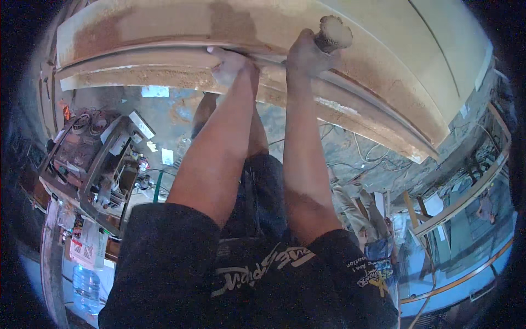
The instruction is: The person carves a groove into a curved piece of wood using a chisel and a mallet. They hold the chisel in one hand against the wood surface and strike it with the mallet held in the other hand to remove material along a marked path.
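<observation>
Across the top of the view, a large pale wooden panel [383,60] with a moulded, dust-covered lower edge is spread, bending with the lens from upper left to right. Below the panel, a cluttered floor [175,109] of dust, scraps and loose cables is seen. Left of and below the panel, a dark metal machine [93,164] with dials and levers is placed, and a clear plastic water bottle [85,285] is stood lower still, near papers. Both bare forearms are raised from dark sleeves toward the panel's moulded edge. The left hand [233,66] is pressed flat against that edge, fingers laid along the groove; its grip is not closed on anything that can be made out. The right hand [307,55] is closed in a fist around a short, dust-caked wooden tool handle [334,33], whose rounded end is shown above the fist, held against the panel just beside the left hand.
</observation>
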### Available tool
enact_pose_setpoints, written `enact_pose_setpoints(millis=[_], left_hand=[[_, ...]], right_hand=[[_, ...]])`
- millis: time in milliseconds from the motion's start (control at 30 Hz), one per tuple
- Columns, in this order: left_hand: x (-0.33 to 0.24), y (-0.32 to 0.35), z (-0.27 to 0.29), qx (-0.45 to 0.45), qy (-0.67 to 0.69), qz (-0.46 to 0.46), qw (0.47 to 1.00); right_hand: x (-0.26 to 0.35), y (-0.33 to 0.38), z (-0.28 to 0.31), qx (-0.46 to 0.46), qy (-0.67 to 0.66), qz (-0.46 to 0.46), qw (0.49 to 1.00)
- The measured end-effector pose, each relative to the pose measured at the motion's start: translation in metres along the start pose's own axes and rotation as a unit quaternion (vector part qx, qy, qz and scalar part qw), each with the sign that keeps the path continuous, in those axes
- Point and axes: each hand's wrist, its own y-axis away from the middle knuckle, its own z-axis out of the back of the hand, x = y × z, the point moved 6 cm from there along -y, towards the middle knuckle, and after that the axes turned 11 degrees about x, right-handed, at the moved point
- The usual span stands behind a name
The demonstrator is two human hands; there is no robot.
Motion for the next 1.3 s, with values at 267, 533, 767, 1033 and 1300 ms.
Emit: enact_pose_setpoints(millis=[267, 533, 767, 1033, 1300], left_hand=[[0.015, 0.003, -0.006, -0.031, -0.120, 0.031, 0.992], [0.036, -0.062, 0.000, -0.083, -0.129, 0.028, 0.988], [0.046, -0.024, -0.017, -0.046, -0.138, 0.033, 0.989], [0.111, -0.082, -0.032, 0.049, 0.039, 0.104, 0.993], [0.044, -0.105, -0.001, -0.048, -0.051, -0.028, 0.997]], right_hand=[[-0.029, -0.040, 0.011, 0.021, 0.093, -0.059, 0.994], [-0.001, -0.040, -0.026, 0.010, 0.232, -0.162, 0.959], [-0.028, -0.068, 0.006, -0.081, 0.237, -0.078, 0.965], [-0.023, -0.061, 0.014, -0.031, 0.259, 0.180, 0.948], [-0.012, 0.048, 0.014, 0.023, -0.061, 0.062, 0.996]])
